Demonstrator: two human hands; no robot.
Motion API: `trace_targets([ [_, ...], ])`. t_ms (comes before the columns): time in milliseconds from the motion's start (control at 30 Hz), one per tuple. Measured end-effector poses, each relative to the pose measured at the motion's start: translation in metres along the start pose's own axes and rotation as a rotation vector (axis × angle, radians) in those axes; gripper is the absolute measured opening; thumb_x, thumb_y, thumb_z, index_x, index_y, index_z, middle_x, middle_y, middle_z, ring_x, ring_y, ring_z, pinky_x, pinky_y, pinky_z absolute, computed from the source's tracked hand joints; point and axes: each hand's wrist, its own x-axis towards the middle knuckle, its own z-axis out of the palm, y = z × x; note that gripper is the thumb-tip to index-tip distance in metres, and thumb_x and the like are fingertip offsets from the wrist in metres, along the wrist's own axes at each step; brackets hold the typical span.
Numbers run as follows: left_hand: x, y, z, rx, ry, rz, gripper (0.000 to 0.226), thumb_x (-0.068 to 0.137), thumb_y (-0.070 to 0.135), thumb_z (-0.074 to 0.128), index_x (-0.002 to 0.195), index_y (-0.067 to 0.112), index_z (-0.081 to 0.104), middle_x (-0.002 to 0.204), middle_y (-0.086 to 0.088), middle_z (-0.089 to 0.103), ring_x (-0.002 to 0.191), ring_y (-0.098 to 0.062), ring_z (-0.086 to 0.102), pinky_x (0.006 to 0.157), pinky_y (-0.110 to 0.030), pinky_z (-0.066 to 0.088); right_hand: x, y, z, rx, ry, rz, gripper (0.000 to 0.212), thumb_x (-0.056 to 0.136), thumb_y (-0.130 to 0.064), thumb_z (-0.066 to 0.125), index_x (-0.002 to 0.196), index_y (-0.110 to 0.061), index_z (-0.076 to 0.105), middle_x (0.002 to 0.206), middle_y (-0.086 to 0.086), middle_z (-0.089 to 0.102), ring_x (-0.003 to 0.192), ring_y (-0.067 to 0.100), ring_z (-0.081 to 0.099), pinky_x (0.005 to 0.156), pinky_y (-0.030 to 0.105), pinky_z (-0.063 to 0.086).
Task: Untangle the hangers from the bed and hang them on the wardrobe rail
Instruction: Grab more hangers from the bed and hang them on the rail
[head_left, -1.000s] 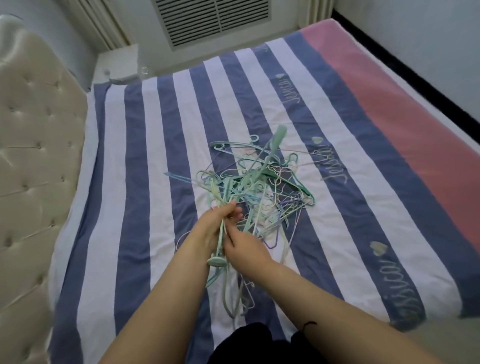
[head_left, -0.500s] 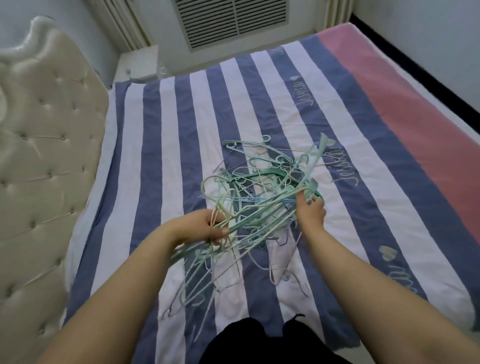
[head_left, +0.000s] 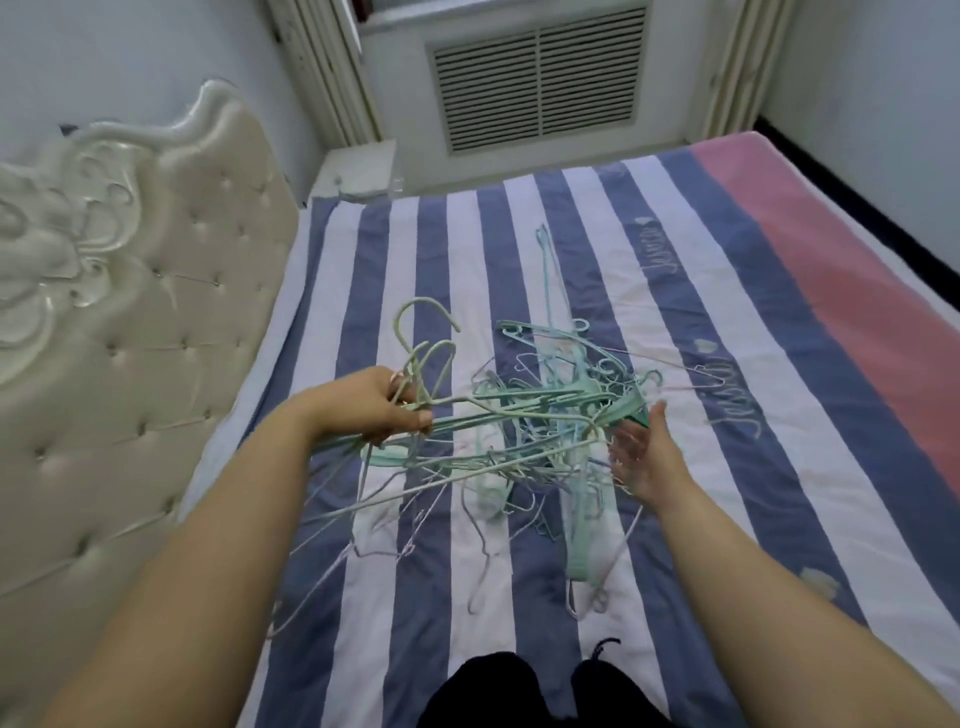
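Observation:
A tangle of thin mint-green, pale blue and white hangers (head_left: 540, 421) lies in the middle of the striped bed (head_left: 691, 322). My left hand (head_left: 376, 405) is shut on several green hangers at their necks, with the hooks (head_left: 423, 332) standing up above my fingers and the bodies stretching right into the tangle. My right hand (head_left: 641, 457) is at the tangle's right edge, palm turned inward, fingers spread and blurred, holding nothing. The wardrobe rail is not in view.
A cream tufted headboard (head_left: 119, 312) runs along the left. A white bedside table (head_left: 358, 169) stands at the far corner under a louvred vent (head_left: 537, 85). A pink band (head_left: 841, 270) edges the bed's right side. My dark-clothed knees (head_left: 519, 691) meet the bed's near edge.
My left hand has lifted a bunch of hangers up and left, hooks now upright. My right hand let go of the tangle's right side and opened. The pile spread out towards me.

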Motion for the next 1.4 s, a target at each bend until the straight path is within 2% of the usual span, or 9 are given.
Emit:
trace_targets([
  [133,-0.012,0.002,-0.019,-0.063,0.001,0.058,0.017,0.088,0.022,0.069,0.079,0.007,0.071,0.058,-0.003,0.052,0.055,-0.017,0.044,0.051,-0.028,0.039,0.005,0.001,0.021,-0.159,0.097,-0.099,0.119,0.053,-0.100,0.023,0.146,-0.026,0.036,0.151,0.005,0.036,0.138,0.027,0.035,0.114,0.051,0.026],
  [200,-0.017,0.002,-0.030,-0.082,0.024,0.099,0.024,0.087,0.022,0.069,0.083,-0.001,0.069,0.054,-0.001,0.047,0.050,-0.014,0.044,0.048,-0.026,0.038,-0.011,0.005,0.033,-0.097,0.021,-0.018,0.107,0.067,-0.093,0.016,0.150,-0.027,0.025,0.158,0.005,0.022,0.142,0.029,0.029,0.115,0.051,0.018],
  [333,-0.028,0.006,-0.053,-0.130,0.010,0.192,0.039,0.078,0.033,0.072,0.089,-0.004,0.065,0.058,-0.009,0.047,0.046,-0.017,0.045,0.045,-0.024,0.039,-0.026,0.027,0.046,-0.169,-0.128,0.024,0.072,0.085,-0.075,0.027,0.141,-0.031,0.033,0.139,0.006,0.046,0.095,0.023,0.066,0.092,0.044,0.044],
  [433,-0.033,0.011,-0.066,-0.178,0.081,0.241,0.047,0.070,0.042,0.073,0.080,-0.002,0.059,0.048,-0.009,0.046,0.039,-0.018,0.041,0.041,-0.024,0.038,-0.040,0.030,0.070,-0.169,-0.214,0.000,0.036,0.095,-0.045,0.048,0.120,-0.018,0.048,0.099,0.005,0.066,0.056,0.013,0.058,0.051,0.024,0.045],
  [600,-0.034,0.030,-0.094,-0.893,0.146,0.497,0.042,0.097,0.025,0.044,0.057,0.012,0.034,0.034,0.007,0.026,0.030,-0.005,0.026,0.035,-0.015,0.029,-0.070,0.021,0.121,-0.347,-0.311,-0.107,0.035,0.091,0.001,0.047,0.111,-0.023,0.063,0.100,0.004,0.063,0.067,0.012,0.052,0.061,0.025,0.041],
  [767,-0.011,0.023,-0.103,-0.957,0.198,0.375,0.067,0.105,0.027,0.028,0.039,0.020,0.040,0.030,0.006,0.025,0.026,-0.005,0.026,0.033,-0.011,0.028,-0.100,-0.003,0.155,-0.021,-0.313,-0.168,0.023,0.101,-0.019,0.041,0.097,-0.009,0.061,0.069,0.009,0.058,0.048,0.015,0.055,0.042,0.021,0.046],
  [967,0.011,-0.027,-0.082,-1.092,0.316,0.255,0.022,0.091,0.028,0.062,0.079,0.010,0.061,0.038,0.005,0.032,0.030,-0.008,0.032,0.035,-0.015,0.032,-0.113,0.015,0.140,0.021,-0.366,-0.090,0.032,0.093,0.006,0.048,0.111,-0.016,0.063,0.095,0.012,0.070,0.070,0.021,0.070,0.045,0.025,0.052],
  [1100,0.018,-0.041,-0.077,-1.164,0.470,0.153,0.022,0.099,0.029,0.052,0.089,0.010,0.057,0.041,0.006,0.027,0.033,-0.008,0.028,0.036,-0.017,0.028,-0.119,0.013,0.146,-0.005,-0.252,-0.172,0.033,0.086,-0.035,0.060,0.108,-0.011,0.061,0.083,0.008,0.065,0.060,0.015,0.062,0.039,0.021,0.039],
  [1400,0.011,-0.054,-0.075,-0.837,0.170,0.127,0.033,0.094,0.042,0.055,0.104,0.013,0.066,0.068,0.000,0.059,0.046,-0.011,0.042,0.044,-0.024,0.038,-0.154,-0.030,0.180,-0.460,0.109,-0.578,0.041,0.092,-0.049,0.054,0.085,-0.010,0.065,0.065,0.003,0.067,0.041,0.013,0.040,0.041,0.021,0.033],
])
